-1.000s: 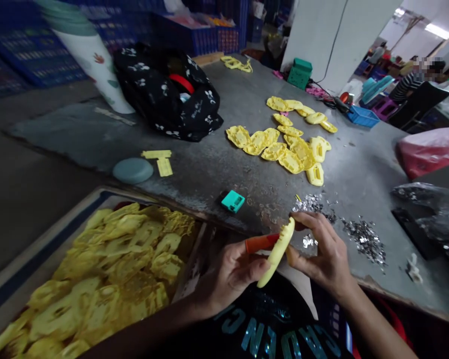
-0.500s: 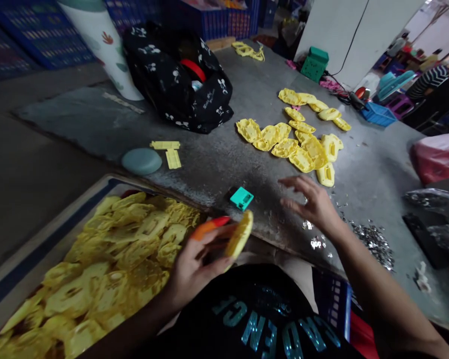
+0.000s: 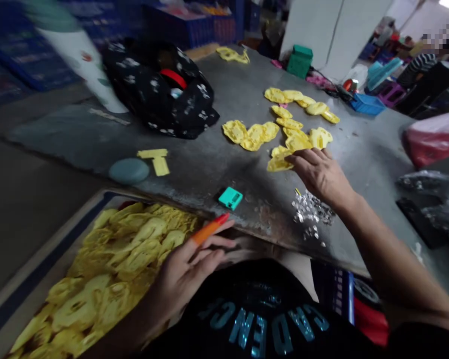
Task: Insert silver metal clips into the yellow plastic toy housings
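Observation:
My left hand [image 3: 196, 264] is over the table's near edge, its fingers apart and nothing in them. An orange and red cover [image 3: 209, 231] sits on its index finger. Out over the table, my right hand [image 3: 320, 174] pinches the edge of a yellow plastic shell [image 3: 279, 162], at the near end of a loose group of similar shells [image 3: 252, 135]. Below that hand lies a heap of small shiny metal pieces [image 3: 310, 208], partly behind the forearm. Between the hands is a small turquoise block [image 3: 230, 198].
A bin [image 3: 7, 286] full of yellow shells [image 3: 86, 299] stands at the left. Farther back are a patterned black bag [image 3: 160, 94], a white bottle [image 3: 86, 62], a grey-green oval [image 3: 129, 171] and flat yellow strips [image 3: 160, 165]. Clear plastic bags [image 3: 430, 187] lie at the right.
The yellow piece held in my left hand is gone from it, and those fingers have opened. My right hand has reached forward and closed on a shell. The view has shifted slightly.

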A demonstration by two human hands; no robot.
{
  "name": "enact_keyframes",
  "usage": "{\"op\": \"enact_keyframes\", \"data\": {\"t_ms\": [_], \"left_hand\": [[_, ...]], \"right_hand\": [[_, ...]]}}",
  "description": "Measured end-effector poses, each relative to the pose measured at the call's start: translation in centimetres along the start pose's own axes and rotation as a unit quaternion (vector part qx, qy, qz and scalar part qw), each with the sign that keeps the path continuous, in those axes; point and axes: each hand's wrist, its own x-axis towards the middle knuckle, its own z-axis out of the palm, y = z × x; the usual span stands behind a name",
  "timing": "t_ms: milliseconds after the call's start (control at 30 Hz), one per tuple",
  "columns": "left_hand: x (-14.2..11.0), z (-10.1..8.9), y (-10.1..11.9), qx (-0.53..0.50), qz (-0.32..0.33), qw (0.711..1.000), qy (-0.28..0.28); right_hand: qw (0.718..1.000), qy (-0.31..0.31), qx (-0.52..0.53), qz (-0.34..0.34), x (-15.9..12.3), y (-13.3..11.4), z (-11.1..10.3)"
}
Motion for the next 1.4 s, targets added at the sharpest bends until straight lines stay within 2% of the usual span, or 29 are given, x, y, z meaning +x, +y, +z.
{"op": "enact_keyframes", "data": {"t_ms": [67, 100, 167, 233, 333, 433, 533, 600, 633, 667, 700, 767, 867, 933, 1000, 1067, 1133, 1167, 1267, 1400], "left_hand": [[2.1, 3.3, 2.4, -0.102, -0.056, 0.987, -0.109], [3.1, 4.7, 3.0, -0.138, -0.079, 0.979, -0.125], [4.4, 7.2, 3.1, -0.198, -0.159, 0.948, -0.193], [4.9, 8.9, 2.2, -0.242, -0.242, 0.903, -0.260], [4.3, 10.3, 1.0, -0.266, -0.321, 0.855, -0.309], [3.6, 11.2, 0.8, -0.265, -0.369, 0.829, -0.327], [3.9, 11.9, 1.2, -0.280, -0.357, 0.817, -0.357], [4.4, 12.2, 1.5, -0.298, -0.314, 0.814, -0.387], [4.8, 12.4, 1.6, -0.303, -0.299, 0.812, -0.399], [5.1, 12.5, 1.7, -0.302, -0.294, 0.812, -0.404], [5.4, 12.5, 1.8, -0.298, -0.294, 0.815, -0.400], [5.8, 12.6, 2.0, -0.287, -0.302, 0.827, -0.378], [6.0, 12.8, 2.1, -0.285, -0.312, 0.839, -0.342], [6.0, 12.9, 2.1, -0.294, -0.328, 0.837, -0.323], [5.9, 12.9, 2.1, -0.309, -0.337, 0.832, -0.314], [5.8, 12.9, 2.0, -0.318, -0.336, 0.829, -0.315], [5.8, 13.0, 2.1, -0.315, -0.323, 0.836, -0.313], [5.8, 13.1, 2.1, -0.311, -0.314, 0.842, -0.309], [6.0, 13.4, 2.1, -0.311, -0.298, 0.853, -0.295], [6.2, 13.5, 1.9, -0.346, -0.321, 0.823, -0.316]], "right_hand": [[0.993, 0.033, -0.035, -0.108, -4.0, -4.2, -3.8], [0.989, 0.032, -0.035, -0.144, -5.7, -6.4, -5.3], [0.986, 0.015, 0.007, -0.166, -8.3, -10.4, -7.0], [0.989, 0.016, 0.047, -0.139, -10.3, -12.9, -7.1], [0.991, 0.006, 0.092, -0.100, -13.1, -14.4, -5.8], [0.984, -0.014, 0.149, -0.096, -15.3, -14.4, -4.9], [0.960, 0.063, 0.269, -0.052, -17.9, -13.1, -4.7], [0.943, 0.130, 0.298, 0.072, -20.5, -11.1, -4.2], [0.940, 0.137, 0.269, 0.160, -22.2, -9.7, -3.8], [0.932, 0.143, 0.198, 0.266, -23.9, -8.2, -3.3], [0.923, 0.136, 0.125, 0.339, -25.7, -6.8, -2.6], [0.906, 0.106, 0.021, 0.409, -28.4, -4.2, -1.2], [0.902, 0.062, -0.015, 0.427, -29.8, -2.7, 0.5], [0.906, 0.062, 0.028, 0.417, -29.1, -3.0, 0.8], [0.901, 0.084, 0.127, 0.406, -28.2, -3.8, 0.5], [0.874, 0.133, 0.217, 0.414, -27.9, -4.4, -0.1], [0.847, 0.182, 0.233, 0.441, -28.3, -4.7, -0.7], [0.843, 0.193, 0.215, 0.454, -28.7, -4.8, -0.9], [0.866, 0.150, 0.149, 0.453, -29.4, -4.9, -1.1], [0.899, 0.063, 0.061, 0.428, -28.4, -5.7, -0.4]]}}
